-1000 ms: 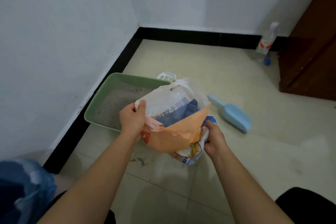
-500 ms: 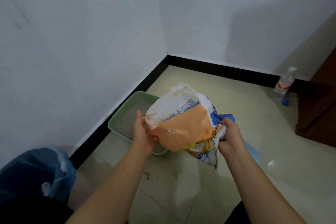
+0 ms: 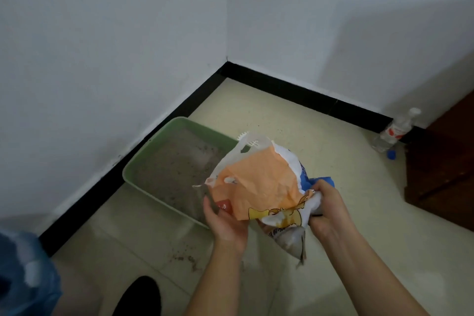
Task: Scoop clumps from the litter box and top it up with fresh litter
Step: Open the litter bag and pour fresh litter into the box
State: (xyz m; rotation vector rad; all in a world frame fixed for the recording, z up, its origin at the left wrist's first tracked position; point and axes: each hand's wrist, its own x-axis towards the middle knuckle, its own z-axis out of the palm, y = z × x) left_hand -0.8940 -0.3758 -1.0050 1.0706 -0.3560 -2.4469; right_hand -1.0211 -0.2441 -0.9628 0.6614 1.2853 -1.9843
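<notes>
A green litter box (image 3: 143,159) with grey litter stands on the floor against the left wall. Over its near right corner I hold an orange, white and blue litter bag (image 3: 261,182), tilted with its open mouth toward the box. My left hand (image 3: 225,223) supports the bag from below near the mouth, fingers up along its side. My right hand (image 3: 325,208) grips the bunched bottom end of the bag. A white slotted scoop (image 3: 247,136) peeks out just behind the bag's top edge.
A blue plastic bag (image 3: 23,274) sits at the lower left. A clear water bottle (image 3: 395,131) and its blue cap (image 3: 391,154) lie by the back wall, next to a dark wooden door (image 3: 446,169). Litter grains (image 3: 187,259) are scattered on the tiles. A dark shoe (image 3: 138,295) shows below.
The bag has tipped further, its mouth lowering toward the box while my right hand raised the bottom end. My left hand slid under the bag. The view shifted up and left.
</notes>
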